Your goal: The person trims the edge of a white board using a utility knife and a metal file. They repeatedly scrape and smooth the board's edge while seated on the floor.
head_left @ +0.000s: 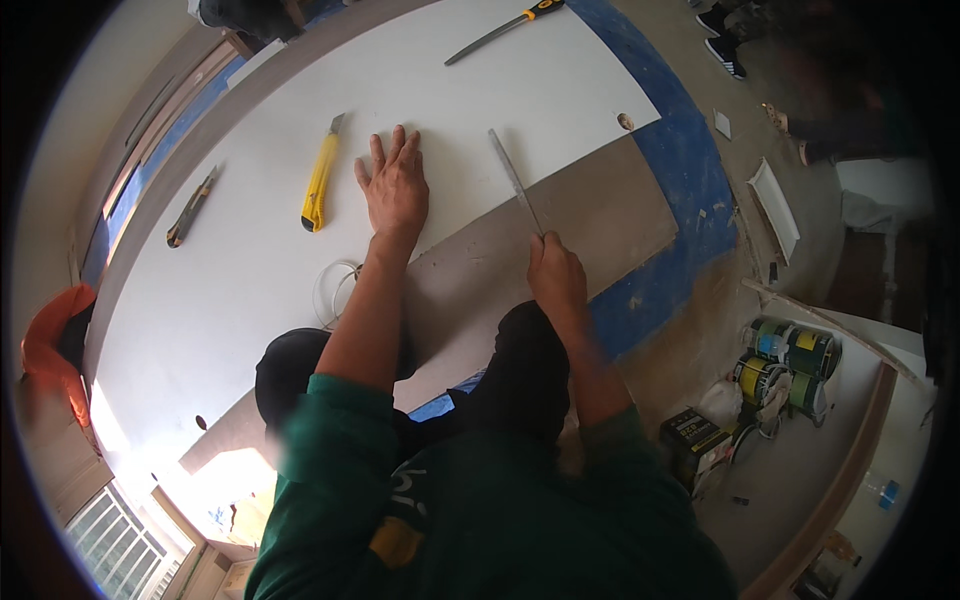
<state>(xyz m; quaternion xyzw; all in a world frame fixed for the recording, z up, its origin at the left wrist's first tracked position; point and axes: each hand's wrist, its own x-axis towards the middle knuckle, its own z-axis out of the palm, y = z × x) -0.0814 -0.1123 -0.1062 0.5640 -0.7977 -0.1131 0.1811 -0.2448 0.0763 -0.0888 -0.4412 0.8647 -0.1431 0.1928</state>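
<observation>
My left hand (398, 190) lies flat on a large white panel (250, 270), fingers spread, holding nothing. In my right hand (557, 275) is a slim grey metal file (514, 180), gripped at its near end. Its blade slants up and left across the panel's near edge; I cannot tell whether it touches. Left of my left hand lies a yellow utility knife (320, 180) with its blade out. A smaller grey utility knife (192, 208) rests farther left. Another file (495, 35), with a yellow-and-black handle, lies at the panel's far side.
Beneath the panel is a brown board (610, 200), with blue sheeting (690, 160) around it. A thin white cable loop (330, 290) lies beside my left forearm. Wire spools (765, 380) and a black box (695, 432) stand at right. Another person's shoes (725, 55) show at far right.
</observation>
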